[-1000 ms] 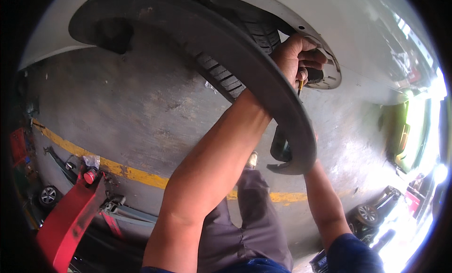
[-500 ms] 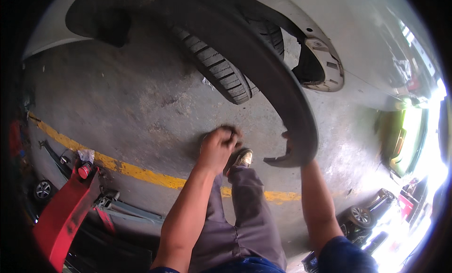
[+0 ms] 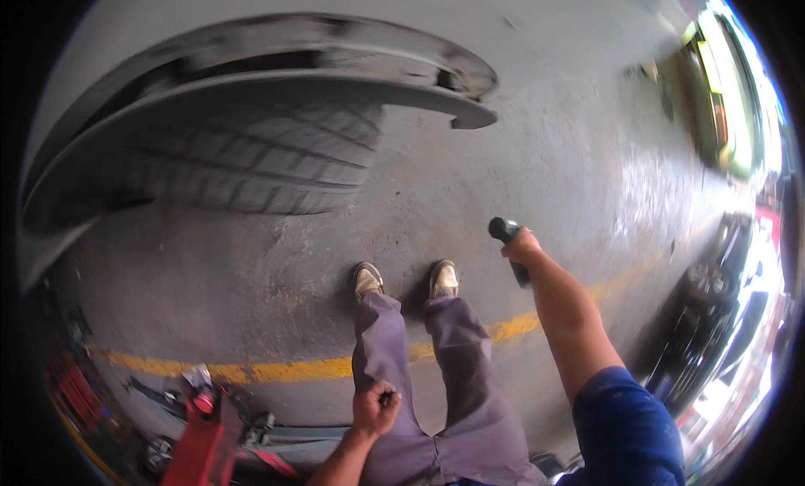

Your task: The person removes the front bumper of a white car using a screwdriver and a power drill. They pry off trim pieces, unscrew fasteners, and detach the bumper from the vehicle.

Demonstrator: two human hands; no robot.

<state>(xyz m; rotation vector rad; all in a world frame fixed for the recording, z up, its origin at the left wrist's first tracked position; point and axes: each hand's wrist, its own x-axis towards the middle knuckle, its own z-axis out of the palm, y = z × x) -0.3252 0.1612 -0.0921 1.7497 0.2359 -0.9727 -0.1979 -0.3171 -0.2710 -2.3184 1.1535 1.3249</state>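
Note:
My right hand (image 3: 522, 247) is out to the right over the floor, its fingers wrapped round a black power tool (image 3: 505, 228) with a rounded head; its exact kind does not show. Close to my lap, my left hand (image 3: 376, 409) is closed, and a small dark thing too small to name shows in its curl. Ahead, the dark wheel arch trim (image 3: 335, 88) lies along the pale car's wheel arch (image 3: 369, 60), its hooked end to the right. Below it shows a blurred tyre (image 3: 260, 163). Neither hand touches the trim.
My shoes (image 3: 444, 278) stand on the grey floor (image 3: 579, 201), with a yellow line (image 3: 310, 370) behind them. A red metal stand (image 3: 201, 444) rises at the lower left. A green car (image 3: 729, 109) stands at the far right, and dark wheeled equipment (image 3: 700, 301) is nearer.
My right hand has let go of the trim and now holds the black tool. The trim now lies against the arch. My left hand has drawn back toward my lap. The view has shifted.

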